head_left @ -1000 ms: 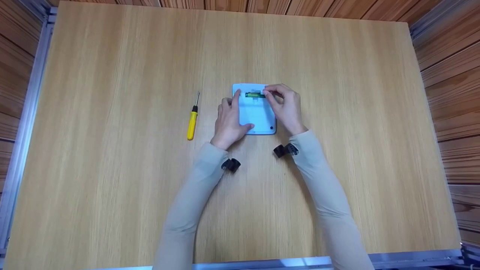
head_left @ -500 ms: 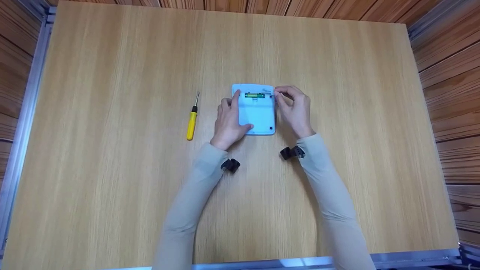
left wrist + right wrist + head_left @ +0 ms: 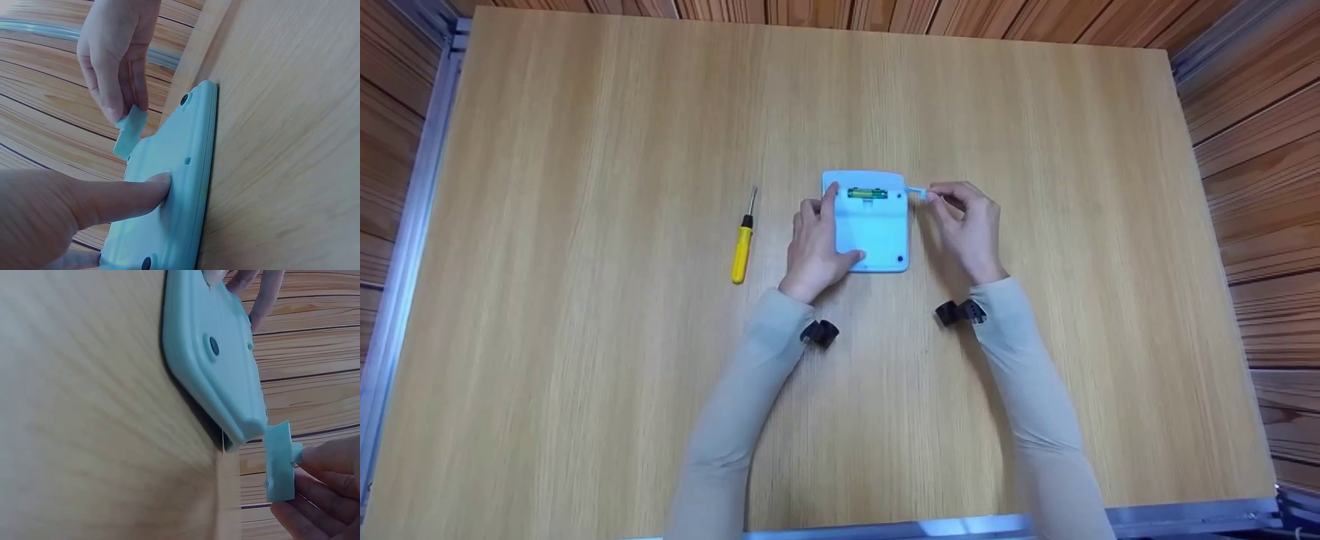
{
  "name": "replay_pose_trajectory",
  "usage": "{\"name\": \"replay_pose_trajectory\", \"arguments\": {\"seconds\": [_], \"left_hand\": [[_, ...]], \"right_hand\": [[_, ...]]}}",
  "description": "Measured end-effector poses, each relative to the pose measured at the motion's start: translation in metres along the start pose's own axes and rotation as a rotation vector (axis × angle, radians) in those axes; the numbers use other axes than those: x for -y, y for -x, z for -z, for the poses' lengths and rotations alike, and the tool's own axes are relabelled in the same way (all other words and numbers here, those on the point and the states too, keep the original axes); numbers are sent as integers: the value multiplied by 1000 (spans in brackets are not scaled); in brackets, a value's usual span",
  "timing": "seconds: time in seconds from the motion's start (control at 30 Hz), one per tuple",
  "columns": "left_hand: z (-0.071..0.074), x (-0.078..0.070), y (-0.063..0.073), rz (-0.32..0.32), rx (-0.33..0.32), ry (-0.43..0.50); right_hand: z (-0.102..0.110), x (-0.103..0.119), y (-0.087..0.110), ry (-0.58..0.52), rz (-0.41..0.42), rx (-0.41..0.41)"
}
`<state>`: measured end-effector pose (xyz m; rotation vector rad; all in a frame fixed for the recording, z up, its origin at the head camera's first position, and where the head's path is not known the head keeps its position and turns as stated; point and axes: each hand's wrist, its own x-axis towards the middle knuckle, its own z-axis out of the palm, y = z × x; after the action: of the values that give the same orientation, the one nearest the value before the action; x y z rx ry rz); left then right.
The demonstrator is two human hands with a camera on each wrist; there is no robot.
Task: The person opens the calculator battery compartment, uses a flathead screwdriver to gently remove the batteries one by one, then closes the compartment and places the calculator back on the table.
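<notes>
A light blue flat device (image 3: 872, 232) lies back side up on the table, its battery compartment uncovered. Inside that compartment sits a green battery (image 3: 868, 193). My left hand (image 3: 816, 251) rests on the device's left side, the straight thumb (image 3: 135, 197) pressing its back near the lower edge and a finger near its upper left corner. Just off the upper right edge, my right hand (image 3: 969, 229) pinches a small light blue battery cover (image 3: 279, 464) between thumb and fingertips. In the left wrist view this cover hangs above the device's far end.
A screwdriver (image 3: 743, 244) with a yellow handle lies left of the left hand, tip pointing away. The wooden table (image 3: 622, 337) has a metal rail (image 3: 885, 527) along its near edge, and wood-panelled walls stand around it.
My right hand has moved right from over the battery compartment, carrying the battery cover off past the device's edge. The left hand stays in place on the device.
</notes>
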<state>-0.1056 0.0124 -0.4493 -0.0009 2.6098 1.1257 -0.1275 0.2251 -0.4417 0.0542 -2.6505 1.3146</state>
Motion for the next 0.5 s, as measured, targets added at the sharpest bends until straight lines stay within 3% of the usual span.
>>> {"name": "replay_pose_trajectory", "arguments": {"seconds": [0.23, 0.5], "left_hand": [[0, 0, 1, -9, -5, 26], [0, 0, 1, -17, -8, 18]], "right_hand": [[5, -10, 2, 37, -18, -21], [14, -17, 5, 95, -55, 39]]}}
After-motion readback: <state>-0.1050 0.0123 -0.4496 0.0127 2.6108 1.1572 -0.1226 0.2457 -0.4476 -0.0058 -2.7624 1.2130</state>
